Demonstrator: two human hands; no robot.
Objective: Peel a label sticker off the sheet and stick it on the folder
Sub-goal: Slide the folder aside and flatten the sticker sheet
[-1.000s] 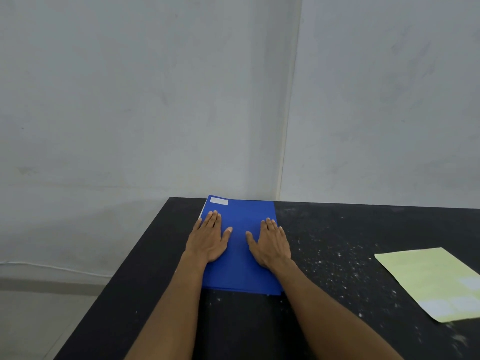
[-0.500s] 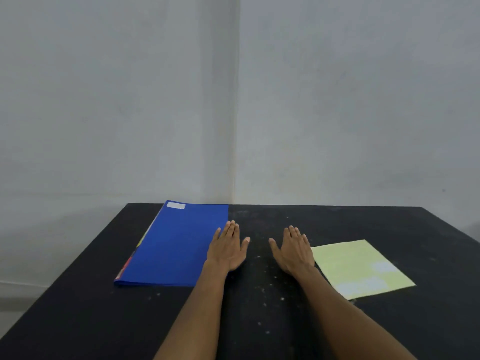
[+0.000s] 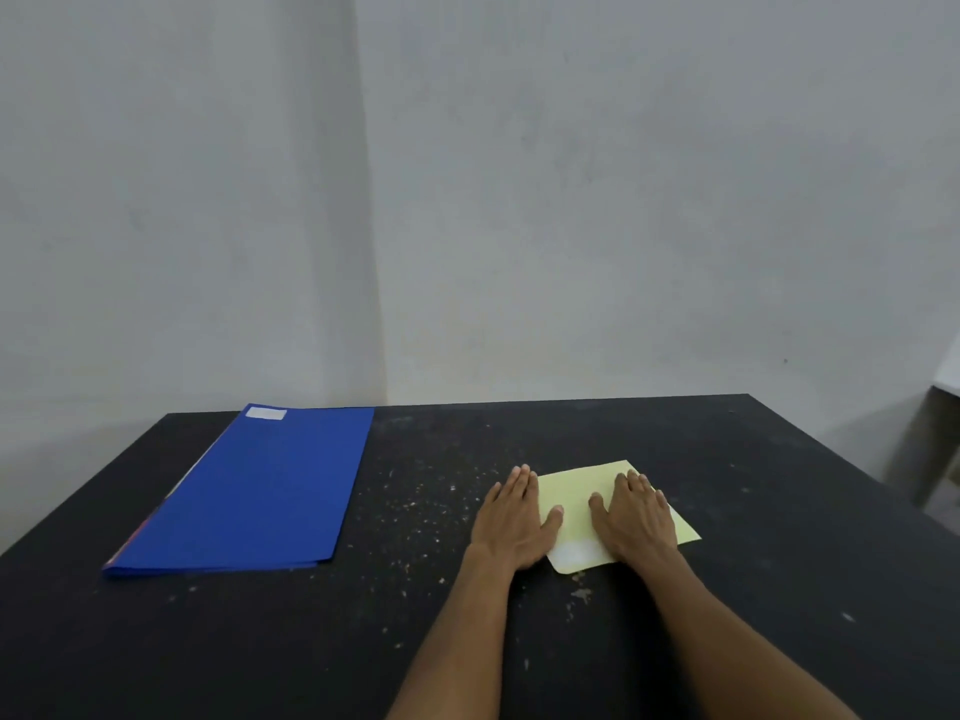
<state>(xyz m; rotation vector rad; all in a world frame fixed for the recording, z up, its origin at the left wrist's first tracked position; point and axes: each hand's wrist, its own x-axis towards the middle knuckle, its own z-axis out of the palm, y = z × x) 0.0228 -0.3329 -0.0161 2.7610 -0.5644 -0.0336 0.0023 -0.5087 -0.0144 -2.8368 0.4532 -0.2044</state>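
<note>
A blue folder (image 3: 254, 491) lies flat on the left of the black table, with a white label (image 3: 265, 413) stuck near its far left corner. A pale yellow sticker sheet (image 3: 576, 504) lies to the right of the middle; a white label (image 3: 574, 552) shows at its near edge. My left hand (image 3: 511, 519) rests palm down on the sheet's left edge, fingers together. My right hand (image 3: 636, 514) lies flat on the sheet's right half and hides part of it. Neither hand holds anything.
The black table (image 3: 779, 563) is speckled with pale crumbs between folder and sheet. Grey walls meet in a corner behind the table's far edge. A pale piece of furniture (image 3: 940, 433) stands off the table's right side.
Both hands have moved right, from the blue folder across the bare table onto the yellow sticker sheet. The view has swung right with them. The folder has stayed in place.
</note>
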